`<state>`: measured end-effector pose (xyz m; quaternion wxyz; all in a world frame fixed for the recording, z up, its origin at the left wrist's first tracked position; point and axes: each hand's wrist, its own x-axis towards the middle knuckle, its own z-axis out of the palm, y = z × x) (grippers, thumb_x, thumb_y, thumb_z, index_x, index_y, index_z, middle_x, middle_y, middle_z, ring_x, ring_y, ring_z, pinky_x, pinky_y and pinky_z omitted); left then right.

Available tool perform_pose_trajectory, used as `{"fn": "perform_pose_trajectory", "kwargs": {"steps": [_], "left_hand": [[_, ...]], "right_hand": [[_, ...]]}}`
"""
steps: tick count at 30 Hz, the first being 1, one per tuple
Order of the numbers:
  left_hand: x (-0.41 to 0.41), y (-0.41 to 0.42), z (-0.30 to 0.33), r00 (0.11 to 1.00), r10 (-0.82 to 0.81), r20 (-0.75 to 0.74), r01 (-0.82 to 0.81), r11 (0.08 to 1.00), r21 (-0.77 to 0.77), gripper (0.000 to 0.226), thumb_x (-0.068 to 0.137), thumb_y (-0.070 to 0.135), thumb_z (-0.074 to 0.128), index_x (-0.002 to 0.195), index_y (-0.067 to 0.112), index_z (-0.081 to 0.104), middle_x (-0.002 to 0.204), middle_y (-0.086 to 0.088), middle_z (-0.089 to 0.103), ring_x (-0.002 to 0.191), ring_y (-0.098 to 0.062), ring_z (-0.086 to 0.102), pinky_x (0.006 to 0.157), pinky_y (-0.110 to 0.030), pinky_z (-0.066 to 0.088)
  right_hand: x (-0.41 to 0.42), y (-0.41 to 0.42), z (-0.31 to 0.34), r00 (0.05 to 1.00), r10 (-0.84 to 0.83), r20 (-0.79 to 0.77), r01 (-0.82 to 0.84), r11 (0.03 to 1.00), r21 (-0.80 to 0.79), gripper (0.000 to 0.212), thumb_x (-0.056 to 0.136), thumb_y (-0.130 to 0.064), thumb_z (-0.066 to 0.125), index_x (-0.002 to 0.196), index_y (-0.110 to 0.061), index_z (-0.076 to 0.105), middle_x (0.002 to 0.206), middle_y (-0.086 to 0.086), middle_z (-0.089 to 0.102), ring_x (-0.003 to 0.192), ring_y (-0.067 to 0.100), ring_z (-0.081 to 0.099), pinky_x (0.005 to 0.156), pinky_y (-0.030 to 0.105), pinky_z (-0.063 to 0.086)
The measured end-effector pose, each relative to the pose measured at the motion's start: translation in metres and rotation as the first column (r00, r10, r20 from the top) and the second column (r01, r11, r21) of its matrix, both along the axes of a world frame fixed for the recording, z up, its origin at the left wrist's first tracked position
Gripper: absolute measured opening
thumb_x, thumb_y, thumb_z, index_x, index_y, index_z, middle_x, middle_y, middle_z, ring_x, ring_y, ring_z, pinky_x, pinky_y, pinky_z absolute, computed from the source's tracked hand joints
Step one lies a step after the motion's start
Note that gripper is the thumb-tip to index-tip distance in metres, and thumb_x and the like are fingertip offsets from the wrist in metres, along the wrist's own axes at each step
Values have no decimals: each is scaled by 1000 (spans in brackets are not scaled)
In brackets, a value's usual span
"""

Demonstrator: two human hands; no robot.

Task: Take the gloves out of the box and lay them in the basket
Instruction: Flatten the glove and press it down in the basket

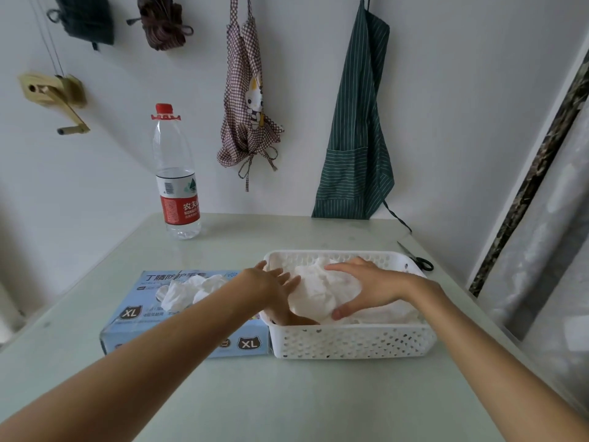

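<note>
Thin crinkled white gloves (322,291) fill a perforated matt plastic basket (350,344) beside a glossy cardboard box (149,327) on a smooth table (255,400).

A water bottle (177,173) and scissors (417,257) lie on the table (287,393).
</note>
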<state>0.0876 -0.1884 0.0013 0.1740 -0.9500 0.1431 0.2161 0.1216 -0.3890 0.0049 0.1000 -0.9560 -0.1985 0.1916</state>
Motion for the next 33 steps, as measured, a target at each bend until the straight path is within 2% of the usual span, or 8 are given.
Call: {"fn": "perform_pose_trajectory", "kwargs": {"steps": [7,11,18,21,24,27,29,33], "left_hand": [[9,4,-2,1000,-1,28,1,1000,-12,91,87,71,37,152,18,2,160,-4,9,147,-21,9,119,-41,9],[-4,49,15,995,10,100,29,923,-385,79,92,60,40,152,22,8,160,3,-3,147,-14,-6,119,-39,0],[-36,156,-4,893,393,218,-89,629,-773,39,95,26,54,134,27,50,141,6,49,127,-13,47,103,-27,37],[-42,182,-9,910,400,108,-158,577,-801,35,89,39,60,123,34,59,128,11,59,113,-9,57,84,-25,53],[-44,192,-7,934,358,5,-226,600,-768,64,63,69,65,120,40,61,120,16,61,108,-3,56,90,-23,48],[-40,191,-6,934,348,80,-154,594,-790,40,72,52,70,108,35,67,108,15,67,97,0,61,93,-24,49],[-38,191,-4,913,372,170,-50,515,-856,13,83,29,69,95,32,69,97,14,70,89,0,65,90,-28,52],[-35,196,-2,831,478,285,58,434,-899,9,87,26,66,90,34,68,91,16,70,87,-3,65,88,-35,53]], "right_hand": [[6,5,-10,991,-38,-125,42,998,36,103,70,-53,77,149,-43,13,158,-8,4,146,18,11,117,42,20],[-10,-1,12,995,-102,-9,101,972,210,80,77,-28,79,143,-38,34,150,-12,26,139,10,27,99,22,33],[-44,76,4,957,-83,279,-74,858,509,35,89,-24,65,119,-40,57,128,-21,53,120,-1,45,102,23,36],[-51,118,0,930,-46,366,-136,878,458,32,91,-27,61,121,-37,59,127,-20,54,122,1,43,102,24,35],[-50,153,-7,947,-17,322,-131,893,431,48,88,-44,63,133,-35,49,130,-16,52,124,6,42,98,25,35],[-46,174,-18,969,5,248,-104,915,389,60,89,-52,56,142,-30,38,135,-10,48,126,10,42,104,30,34],[-43,181,-25,953,-19,301,-99,922,373,43,93,-47,53,132,-30,52,127,-8,55,115,11,51,96,29,40],[-37,183,-28,919,-192,343,-51,808,587,9,85,-34,67,89,-27,71,85,-11,68,74,4,62,69,23,49]]}}
